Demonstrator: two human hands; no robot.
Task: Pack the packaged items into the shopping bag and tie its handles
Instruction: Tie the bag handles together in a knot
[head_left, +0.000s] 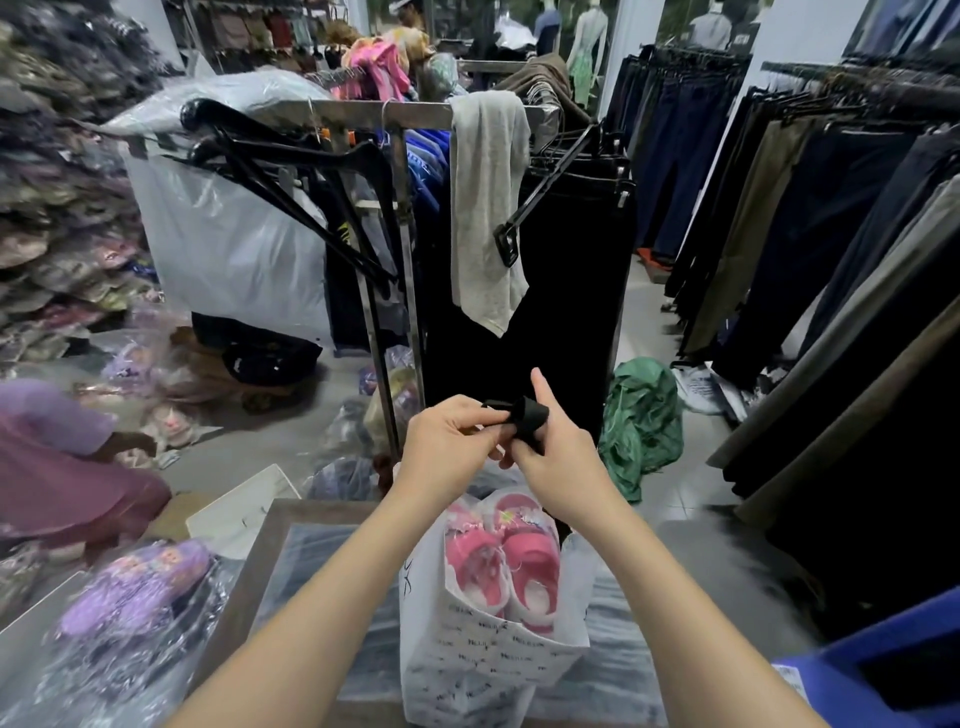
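A white printed shopping bag (483, 660) stands on a glass-topped counter (311, 561) in front of me. A clear pack of pink children's sandals (501, 556) sticks out of its open mouth. Above the bag, my left hand (449, 449) and my right hand (558, 460) meet around a black strap-like handle (522, 415). The black strip wraps over my right fingers, with the index finger pointing up. My left fingers pinch its other end. Where the strip joins the bag is hidden behind my hands.
A pack of purple sandals (137, 587) lies at the counter's left. A metal clothes rack (400, 208) with hangers and a grey cloth stands just beyond. A green bag (644, 421) sits on the floor; trousers hang at right. A person in purple crouches at left.
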